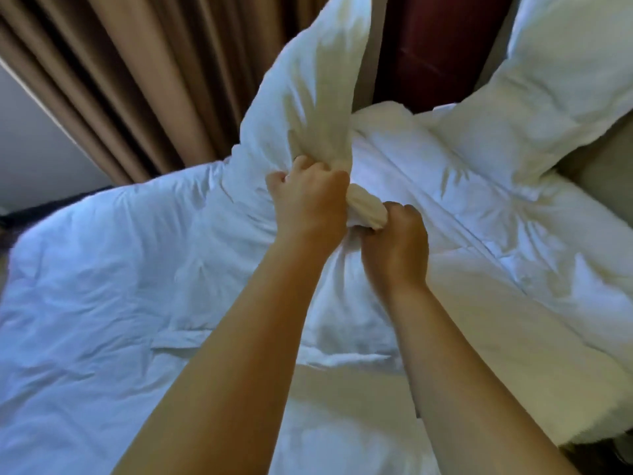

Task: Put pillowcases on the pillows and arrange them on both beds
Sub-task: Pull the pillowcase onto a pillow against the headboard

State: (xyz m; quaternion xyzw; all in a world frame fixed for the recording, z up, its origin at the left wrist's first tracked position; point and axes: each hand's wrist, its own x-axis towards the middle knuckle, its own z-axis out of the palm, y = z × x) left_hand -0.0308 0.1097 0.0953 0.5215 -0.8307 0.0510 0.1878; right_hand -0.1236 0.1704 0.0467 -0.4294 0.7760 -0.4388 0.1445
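Both hands work on one white pillow [308, 94] over the bed [589, 241]. Left grip [308, 204] is clenched round the pillow's gathered neck, knuckles up, fingers curled into the cloth. The pillow's bulk rises up & away from that grip, tilted toward the curtains [120, 80]. Right grip [394, 241] sits just right of the left grip & nearer the body. It grasps the twisted tail of fabric [364, 212] that comes out of the left fist. The two fists are close together, w/ only that short roll of cloth btwn them. Can't tell if the tail is pillowcase only or case plus filling. Under both grips lies the rumpled white duvet [102, 286], spread out to the left, right & toward the body. A second pillow [565, 80] leans well off to the right of & beyond the right grip, at the bed's head. The dark red headboard [414, 46] stands beyond both grips, btwn the two pillows. The brown curtains hang beyond & left of the left grip. Both forearms are bare.
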